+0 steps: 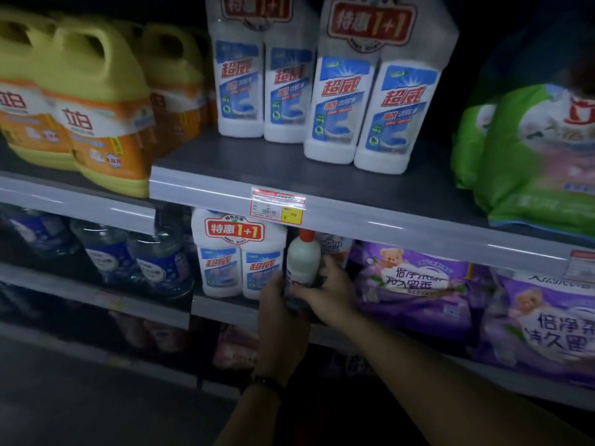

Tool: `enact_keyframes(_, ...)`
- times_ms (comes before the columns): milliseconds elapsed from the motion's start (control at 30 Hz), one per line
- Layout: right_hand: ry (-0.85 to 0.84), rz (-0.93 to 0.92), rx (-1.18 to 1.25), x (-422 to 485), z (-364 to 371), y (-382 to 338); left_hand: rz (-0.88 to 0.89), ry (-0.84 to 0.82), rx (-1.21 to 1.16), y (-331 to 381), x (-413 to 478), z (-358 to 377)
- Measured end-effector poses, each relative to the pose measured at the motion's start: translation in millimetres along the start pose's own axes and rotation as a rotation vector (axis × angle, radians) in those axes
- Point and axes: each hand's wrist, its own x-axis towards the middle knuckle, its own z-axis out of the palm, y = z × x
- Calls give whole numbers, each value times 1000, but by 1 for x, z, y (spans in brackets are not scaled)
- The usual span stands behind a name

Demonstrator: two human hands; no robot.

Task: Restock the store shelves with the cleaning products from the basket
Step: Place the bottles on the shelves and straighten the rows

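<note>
Left hand [278, 305] and right hand [331, 289] clamp their fingers on an upright orange-capped bottle [304, 257] beside the twin-pack [236, 262].

My left grip [280, 313] and right grip [331, 294] both hold a white orange-capped bottle [304, 257] upright over the lower shelf [222, 309], between a twin-pack [238, 265] and purple bags [415, 284].

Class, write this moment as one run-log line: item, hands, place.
item: white orange-capped bottle, upright | left hand: grips it | right hand: grips it | place: middle shelf, between twin-pack and purple bag
</note>
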Motion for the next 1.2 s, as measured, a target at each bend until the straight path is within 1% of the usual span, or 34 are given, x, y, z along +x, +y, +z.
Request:
enact_keyframes(100,7,-66,14,-1,-2,1,3,8,-12,4,-7,-3)
enact_keyframes(200,-31,-151,20,-11,-7,5,55,2,-34,6,-15,-11)
enact_keyframes(267,-70,-217,22,-23,-13,6,58,-37,-55,11,-20,-18)
enact_keyframes(400,-156,-282,72,-51,-37,-7,27,-126,61,25,-32,-33)
enact_keyframes(467,-197,-301,102,-66,-55,-21,12,-212,58,59,-40,-47)
enact_keyframes(533,-218,-296,122,-79,-73,-37,67,-266,108,89,-44,-58)
enact_keyframes(600,-210,-282,119,-94,-92,-59,46,-333,14,125,-54,-68)
enact_keyframes(633,-196,-282,123,-103,-102,-72,68,-358,-6,141,-60,-72)
enact_keyframes(700,-182,-292,164,-119,-123,-96,69,-374,-68,169,-70,-80)
enact_keyframes(833,-235,-285,289,-152,-167,-138,61,-453,-204,224,-73,-86)
enact_keyframes(867,-242,-289,321,-161,-179,-149,59,-451,-241,241,-73,-87)
enact_keyframes(933,-191,-310,355,-175,-198,-168,51,-449,-297,271,-74,-89)
enact_keyframes(1033,-79,-357,395,-191,-223,-192,73,-493,-379,318,-71,-91)
enact_keyframes(1100,-23,-391,342,-203,-241,-212,72,-515,-396,353,-68,-93)
enact_keyframes(1200,51,-502,263,-220,-267,-241,116,-521,-391,409,-65,-95)
